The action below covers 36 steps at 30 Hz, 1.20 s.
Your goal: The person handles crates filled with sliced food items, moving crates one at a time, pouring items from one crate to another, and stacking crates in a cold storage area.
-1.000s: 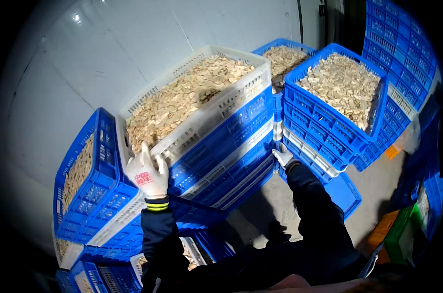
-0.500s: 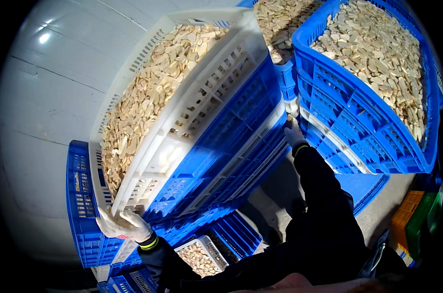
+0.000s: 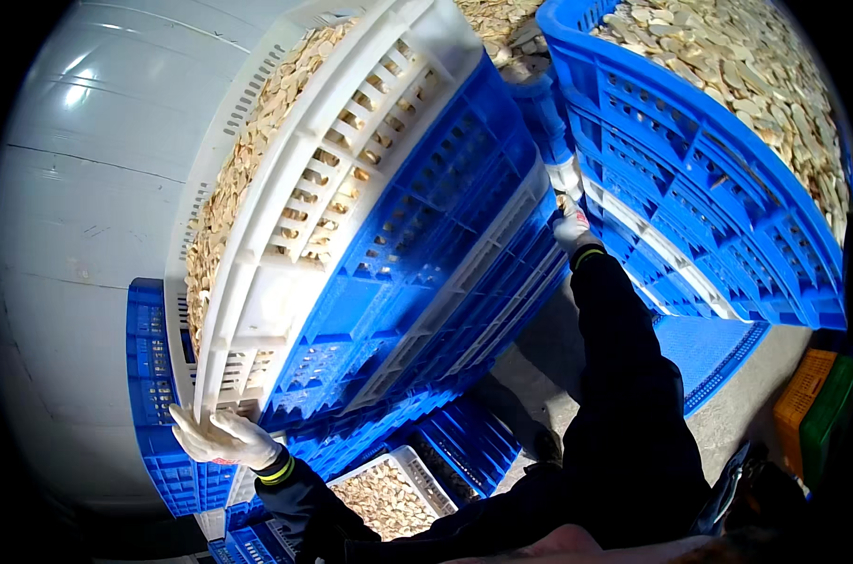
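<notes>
Head view, L to R. Pale grey panelled wall [image 3: 78, 207] fills the far left. Against it stands a blue slatted plastic crate [image 3: 149, 376], seen side-on. The left hand [image 3: 221, 438], in a white work glove w/ a yellow-edged dark cuff, has its fingers curled on the lower left corner of the white slatted plastic crate [image 3: 323, 207]; grip looks closed on the rim, palm side hidden. This white crate is heaped w/ pale tan sliced pieces [image 3: 234, 179] and sits on top of a stack of blue slatted plastic crates [image 3: 436, 273], the whole stack leaning in the fisheye. Below, near the lower edge, a smaller white crate [image 3: 389, 489] holds more of the same pieces, w/ blue crates just beside it. Centre-right, the right hand [image 3: 573, 226], also white-gloved, rests at the right-hand edge of the stack, between it & the neighbouring pile; cannot tell how far its fingers are closed or what exactly they hold. Further R, a large blue crate [image 3: 708, 188] full of pale slices tops another blue stack. Far R: an orange crate [image 3: 802, 395] & a green crate [image 3: 835, 414] on the grey concrete floor [image 3: 558, 357].
</notes>
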Each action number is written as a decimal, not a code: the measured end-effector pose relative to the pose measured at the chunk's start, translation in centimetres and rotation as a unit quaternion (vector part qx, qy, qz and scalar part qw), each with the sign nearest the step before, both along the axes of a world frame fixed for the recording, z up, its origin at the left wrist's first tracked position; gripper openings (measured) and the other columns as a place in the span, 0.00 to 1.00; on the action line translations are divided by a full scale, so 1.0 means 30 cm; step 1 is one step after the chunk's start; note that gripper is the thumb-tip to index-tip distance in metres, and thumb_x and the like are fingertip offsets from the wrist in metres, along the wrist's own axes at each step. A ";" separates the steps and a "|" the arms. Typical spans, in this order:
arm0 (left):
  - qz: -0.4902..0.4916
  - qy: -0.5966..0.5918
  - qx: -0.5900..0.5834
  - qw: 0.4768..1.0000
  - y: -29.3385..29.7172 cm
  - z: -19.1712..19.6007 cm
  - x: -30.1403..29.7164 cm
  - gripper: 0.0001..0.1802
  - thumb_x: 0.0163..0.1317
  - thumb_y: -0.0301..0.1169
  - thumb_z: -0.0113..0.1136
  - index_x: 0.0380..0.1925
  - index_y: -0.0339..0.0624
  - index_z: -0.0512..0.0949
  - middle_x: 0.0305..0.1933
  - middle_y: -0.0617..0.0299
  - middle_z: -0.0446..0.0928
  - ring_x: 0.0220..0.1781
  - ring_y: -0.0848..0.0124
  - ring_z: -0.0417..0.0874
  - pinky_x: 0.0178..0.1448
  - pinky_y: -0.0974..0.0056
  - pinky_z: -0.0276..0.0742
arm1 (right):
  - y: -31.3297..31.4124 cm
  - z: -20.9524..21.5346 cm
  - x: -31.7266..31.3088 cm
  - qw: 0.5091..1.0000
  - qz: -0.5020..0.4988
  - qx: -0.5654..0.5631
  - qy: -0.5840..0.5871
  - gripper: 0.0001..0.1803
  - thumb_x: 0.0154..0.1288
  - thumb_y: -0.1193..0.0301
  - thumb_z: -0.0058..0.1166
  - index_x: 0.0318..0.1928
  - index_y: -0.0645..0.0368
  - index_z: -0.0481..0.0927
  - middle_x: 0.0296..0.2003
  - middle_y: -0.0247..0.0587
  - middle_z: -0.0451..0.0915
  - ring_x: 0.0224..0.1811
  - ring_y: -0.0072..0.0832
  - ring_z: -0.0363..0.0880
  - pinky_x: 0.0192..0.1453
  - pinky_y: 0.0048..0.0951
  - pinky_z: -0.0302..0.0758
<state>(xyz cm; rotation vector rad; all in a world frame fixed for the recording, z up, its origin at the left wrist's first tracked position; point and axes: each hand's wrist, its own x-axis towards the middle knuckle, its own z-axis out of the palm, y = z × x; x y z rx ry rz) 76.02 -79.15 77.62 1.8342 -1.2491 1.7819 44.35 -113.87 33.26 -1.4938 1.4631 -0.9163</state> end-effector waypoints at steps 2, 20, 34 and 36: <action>0.001 0.006 0.013 1.000 0.023 0.008 0.000 0.31 0.70 0.48 0.39 0.60 0.34 0.70 0.56 0.46 0.75 0.58 0.51 0.71 0.64 0.49 0.61 | 0.005 -0.022 0.027 1.000 0.008 0.013 -0.006 0.26 0.47 0.80 0.48 0.52 0.53 0.74 0.46 0.54 0.79 0.53 0.50 0.76 0.57 0.39 0.71; -0.188 0.023 -0.018 0.982 0.228 -0.213 0.027 0.34 0.69 0.37 0.52 0.68 0.33 0.54 0.68 0.43 0.60 0.65 0.54 0.68 0.67 0.49 0.68 | 0.008 -0.275 -0.030 0.983 -0.009 -0.081 -0.163 0.09 0.56 0.79 0.49 0.38 0.55 0.75 0.31 0.36 0.78 0.34 0.32 0.78 0.43 0.28 0.74; -0.151 0.900 0.008 0.410 0.385 -2.052 -0.017 0.29 0.71 0.36 0.48 0.67 0.37 0.55 0.64 0.54 0.64 0.66 0.65 0.63 0.70 0.63 0.57 | 0.109 -0.900 -0.135 0.995 0.080 0.043 -0.042 0.32 0.63 0.69 0.51 0.66 0.66 0.62 0.62 0.50 0.69 0.64 0.37 0.68 0.67 0.32 0.63; -0.153 0.852 -0.021 0.501 0.521 -2.168 0.025 0.21 0.70 0.31 0.48 0.60 0.37 0.61 0.52 0.58 0.71 0.54 0.66 0.70 0.63 0.63 0.64 | 0.209 -0.730 0.109 0.979 0.164 0.120 0.021 0.31 0.63 0.70 0.52 0.65 0.69 0.62 0.61 0.52 0.70 0.63 0.37 0.68 0.67 0.31 0.63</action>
